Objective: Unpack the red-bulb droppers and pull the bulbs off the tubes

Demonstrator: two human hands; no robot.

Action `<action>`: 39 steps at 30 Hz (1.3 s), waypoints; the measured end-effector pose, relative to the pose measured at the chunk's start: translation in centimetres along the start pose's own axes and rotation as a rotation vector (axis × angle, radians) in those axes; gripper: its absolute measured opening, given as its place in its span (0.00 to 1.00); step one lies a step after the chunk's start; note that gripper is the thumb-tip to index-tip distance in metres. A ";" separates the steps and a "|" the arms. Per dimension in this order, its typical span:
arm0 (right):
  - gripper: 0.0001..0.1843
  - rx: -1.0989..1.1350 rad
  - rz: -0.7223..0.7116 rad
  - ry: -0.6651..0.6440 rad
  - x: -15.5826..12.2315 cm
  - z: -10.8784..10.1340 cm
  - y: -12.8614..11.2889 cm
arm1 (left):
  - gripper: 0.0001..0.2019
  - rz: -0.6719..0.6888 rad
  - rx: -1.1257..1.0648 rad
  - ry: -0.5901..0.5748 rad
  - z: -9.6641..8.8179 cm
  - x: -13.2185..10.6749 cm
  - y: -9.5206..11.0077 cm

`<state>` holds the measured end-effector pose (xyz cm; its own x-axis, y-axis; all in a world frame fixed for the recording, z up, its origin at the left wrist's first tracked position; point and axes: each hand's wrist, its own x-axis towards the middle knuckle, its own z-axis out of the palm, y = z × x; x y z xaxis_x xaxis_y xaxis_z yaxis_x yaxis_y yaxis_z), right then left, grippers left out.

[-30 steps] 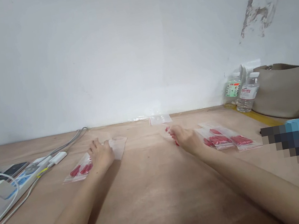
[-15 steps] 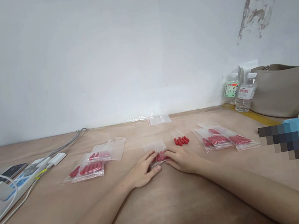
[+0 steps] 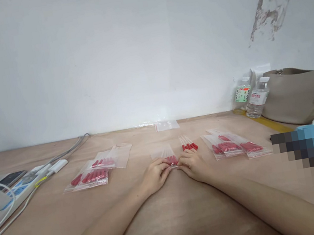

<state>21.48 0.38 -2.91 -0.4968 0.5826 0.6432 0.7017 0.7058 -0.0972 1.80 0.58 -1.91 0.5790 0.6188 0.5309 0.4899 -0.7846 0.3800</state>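
A clear zip bag [image 3: 156, 152] lies flat in front of me, holding several droppers [image 3: 171, 159] with red bulbs and thin clear stems pointing away. My left hand [image 3: 156, 177] pinches the near left edge of this bag between thumb and fingers. At the near right part of the same edge, my right hand [image 3: 194, 165] is closed on it too, fingertips close to the left ones. Just beyond the right hand lie several loose red-bulbed droppers [image 3: 187, 142], their bulbs partly hidden by its knuckles.
Filled zip bags [image 3: 123, 155] overlap on the left, and more filled bags [image 3: 251, 149] on the right. Another zip bag [image 3: 168, 125] lies by the wall. A power strip [image 3: 22, 192] with cables is far left; bottles [image 3: 258, 98] and a grey handbag [image 3: 297, 92] stand right.
Both hands have drawn to the bag's near edge and pinch it, uncovering the red bulbs inside. My right hand has moved slightly right, beside the loose droppers.
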 end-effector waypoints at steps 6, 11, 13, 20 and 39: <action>0.07 0.017 -0.082 0.022 0.1 0.0 -0.5 | 0.07 -0.183 -0.175 0.026 0.1 0.3 0.1; 0.06 0.012 -0.074 0.038 0.3 0.1 -0.6 | 0.06 -0.250 -0.262 0.033 0.1 0.4 0.0; 0.06 0.008 -0.055 0.037 0.3 0.2 -0.7 | 0.06 -0.261 -0.273 0.031 0.0 0.4 0.1; 0.03 -0.027 0.144 0.009 0.8 0.1 -1.8 | 0.05 -0.287 -0.257 0.058 -0.3 0.5 0.6; 0.06 0.008 -0.029 0.024 0.7 0.7 -2.0 | 0.08 -0.222 -0.252 0.030 -0.2 0.1 0.4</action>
<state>19.39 -0.37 -2.78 -0.5042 0.5522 0.6640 0.6829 0.7255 -0.0848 1.91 0.36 -1.53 0.4550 0.7772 0.4347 0.4230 -0.6182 0.6625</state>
